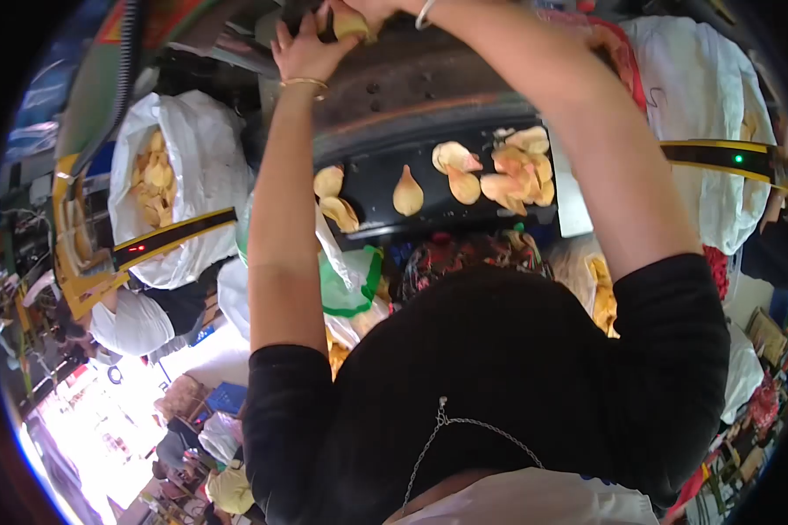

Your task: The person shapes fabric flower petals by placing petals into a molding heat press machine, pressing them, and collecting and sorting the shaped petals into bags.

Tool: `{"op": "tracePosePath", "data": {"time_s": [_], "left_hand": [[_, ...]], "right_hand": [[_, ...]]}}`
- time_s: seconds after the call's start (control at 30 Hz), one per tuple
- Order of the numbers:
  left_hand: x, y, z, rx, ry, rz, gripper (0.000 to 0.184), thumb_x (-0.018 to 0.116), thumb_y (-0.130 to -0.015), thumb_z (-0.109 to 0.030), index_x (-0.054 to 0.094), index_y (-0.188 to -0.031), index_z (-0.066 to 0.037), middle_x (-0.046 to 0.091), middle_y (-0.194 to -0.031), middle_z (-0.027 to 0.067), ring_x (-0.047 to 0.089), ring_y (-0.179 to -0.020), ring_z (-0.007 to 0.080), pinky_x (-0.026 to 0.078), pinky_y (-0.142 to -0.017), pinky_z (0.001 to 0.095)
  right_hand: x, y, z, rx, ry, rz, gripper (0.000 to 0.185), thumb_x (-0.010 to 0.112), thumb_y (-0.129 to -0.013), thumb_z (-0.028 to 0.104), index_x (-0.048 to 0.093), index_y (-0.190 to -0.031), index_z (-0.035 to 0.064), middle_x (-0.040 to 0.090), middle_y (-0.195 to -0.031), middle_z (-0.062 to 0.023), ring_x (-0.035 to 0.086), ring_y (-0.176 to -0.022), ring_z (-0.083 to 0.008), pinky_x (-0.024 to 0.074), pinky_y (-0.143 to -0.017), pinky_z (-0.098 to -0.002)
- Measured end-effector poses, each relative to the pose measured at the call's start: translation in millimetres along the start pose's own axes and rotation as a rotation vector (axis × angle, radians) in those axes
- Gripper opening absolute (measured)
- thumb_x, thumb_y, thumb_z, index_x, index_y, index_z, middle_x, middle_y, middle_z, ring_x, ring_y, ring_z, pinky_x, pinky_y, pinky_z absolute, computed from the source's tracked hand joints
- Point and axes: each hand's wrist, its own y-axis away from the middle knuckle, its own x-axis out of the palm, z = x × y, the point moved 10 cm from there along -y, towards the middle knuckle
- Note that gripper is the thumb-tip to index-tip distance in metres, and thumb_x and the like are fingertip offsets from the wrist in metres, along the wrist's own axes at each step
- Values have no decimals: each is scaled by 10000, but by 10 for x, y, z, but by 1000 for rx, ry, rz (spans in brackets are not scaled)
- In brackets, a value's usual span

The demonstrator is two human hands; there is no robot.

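Observation:
My left hand (311, 54) reaches to the top edge of the view, its thumb against a pale yellow, teardrop-shaped piece (350, 22) and its other fingers bent. Beside it, my right hand (381, 7) is close to the same piece; the frame edge cuts off its fingers. Similar pieces lie on a black tray (381, 197) below my hands: a single upright one (407, 191), a pair (335, 199) near my left forearm, and a heap (518, 171) near my right arm. What kind of thing they are, I cannot tell.
A dark metal surface (446, 83) lies beyond the tray. White sacks stand on both sides; the left sack (206, 166) holds more yellow pieces, and the right sack (700, 96) is beyond my right arm. Yellow-black bars (179, 236) with small lights flank the work place. People sit farther off.

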Motion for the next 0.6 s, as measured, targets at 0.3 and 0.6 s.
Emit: {"op": "tracePosePath", "data": {"time_s": [0.3,0.6], "left_hand": [[-726,459,-129,16,199,-473,655,768,-693,-370,568,-1202,-10,592,-1192,196,449,-1231,381,365,-1018,412],[942,2063,-1250,152,450,424,312,683,-759,-62,629,-1067,-72,624,-1097,92,634,-948,293,529,-821,362]], "right_hand": [[716,1976,-308,-134,-656,-1113,373,647,-852,117,548,-1208,59,656,-1014,-106,662,-870,-248,521,-748,-343],[2472,2072,158,23,-612,-688,225,613,-765,124,656,-986,117,636,-893,-58,635,-759,-267,515,-657,-369]]}}
